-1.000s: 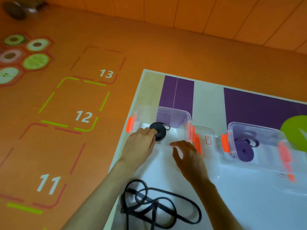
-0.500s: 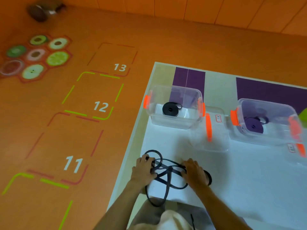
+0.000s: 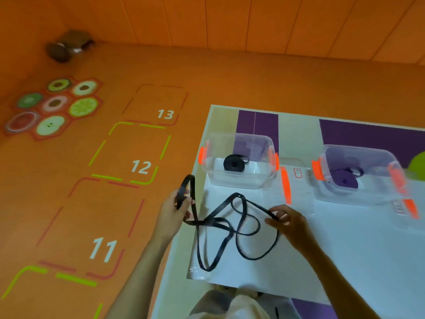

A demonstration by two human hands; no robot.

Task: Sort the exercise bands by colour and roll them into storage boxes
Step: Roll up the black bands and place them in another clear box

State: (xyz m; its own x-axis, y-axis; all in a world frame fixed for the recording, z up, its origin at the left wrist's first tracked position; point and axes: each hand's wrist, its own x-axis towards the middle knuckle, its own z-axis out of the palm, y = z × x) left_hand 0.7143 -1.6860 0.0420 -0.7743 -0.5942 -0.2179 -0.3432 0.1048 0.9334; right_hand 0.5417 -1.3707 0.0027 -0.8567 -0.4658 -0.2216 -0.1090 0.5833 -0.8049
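**Status.** The loose black band (image 3: 215, 223) lies in tangled loops on the white sheet (image 3: 345, 249), just in front of the left box (image 3: 239, 183) on the person's side. One loop is raised off the sheet, in front of the left box's left corner.

**Hands.** The left hand (image 3: 172, 212) is closed round the raised loop, which stands up above the fingers. The right hand (image 3: 288, 221), in front of the left box's right end, pinches one strand between thumb and fingertips. Its other fingers are blurred, so their position cannot be told for certain.

**Sorting.** The left box already holds one black roll (image 3: 234, 163). The right box (image 3: 358, 196), to the right of the left box, holds a purple roll (image 3: 343, 179). By colour, the band belongs in the left box.

**Handling.** The band appears thin, flat, light and fully limp: it drapes, twists and crosses itself. It will not hold a shape unaided, and a finished roll is likely to spring loose if released early. Breakage is unlikely.

**Where to take hold.** Clear the crossings first by drawing the two held sections apart. Fold the loop flat, pinch one end fold, and wind from there under light tension. Keep a thumb on the outer turn until the roll rests on the floor of the left box.
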